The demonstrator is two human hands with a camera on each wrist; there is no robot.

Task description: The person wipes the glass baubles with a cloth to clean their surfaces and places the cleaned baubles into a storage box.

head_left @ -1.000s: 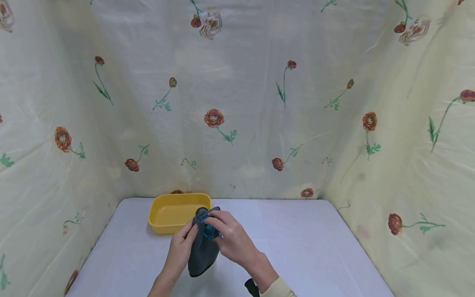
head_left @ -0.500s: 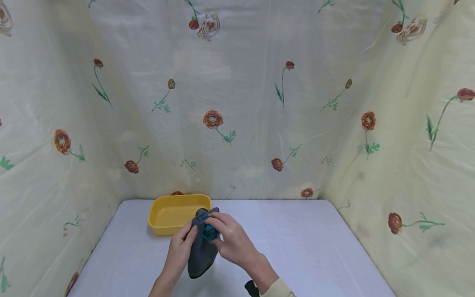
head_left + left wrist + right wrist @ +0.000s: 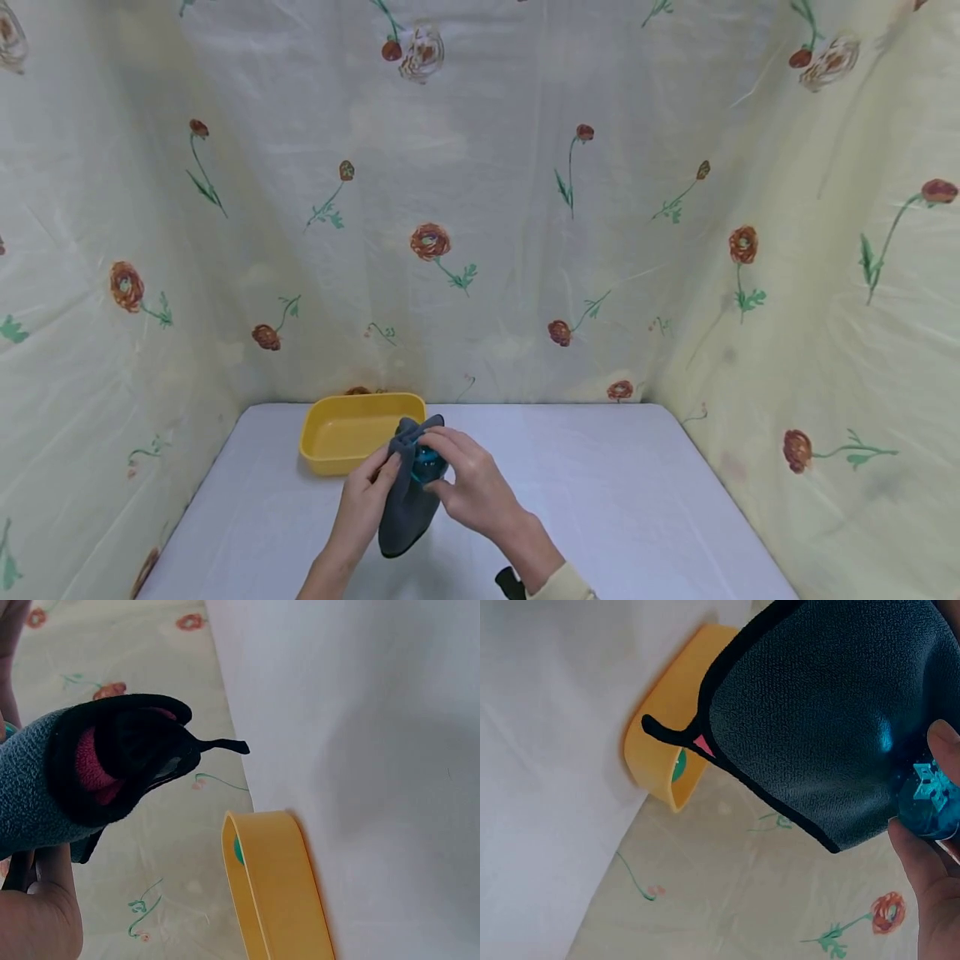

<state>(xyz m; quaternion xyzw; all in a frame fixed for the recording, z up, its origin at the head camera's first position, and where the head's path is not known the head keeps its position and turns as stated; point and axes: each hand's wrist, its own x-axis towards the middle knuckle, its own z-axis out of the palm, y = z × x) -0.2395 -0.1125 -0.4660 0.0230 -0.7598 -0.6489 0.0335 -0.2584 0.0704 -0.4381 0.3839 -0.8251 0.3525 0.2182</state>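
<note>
A grey-blue cleaning cloth [image 3: 405, 521] with black edging hangs above the table in the head view; the left wrist view shows pink on the cloth's [image 3: 30, 780] inner side. My left hand [image 3: 363, 504] pinches its gathered upper part. Against the cloth is a shiny, see-through blue ball [image 3: 429, 468]; a snowflake marks the ball [image 3: 930, 802] in the right wrist view. My right hand [image 3: 476, 487] holds this ball between thumb and fingers, with fingertips at the cloth's upper fold. Cloth and fingers hide part of the ball.
A yellow tub [image 3: 322, 463] stands at the back left of the white table [image 3: 600, 492], behind the hands. Something green [image 3: 238, 850] shows inside it in the left wrist view. Flowered curtains [image 3: 510, 208] enclose the table at the back and sides.
The cloth's upper fold has shifted and now covers a dark round patch seen there before. The right hand's fingers have moved slightly over the ball. The left hand stays almost in place.
</note>
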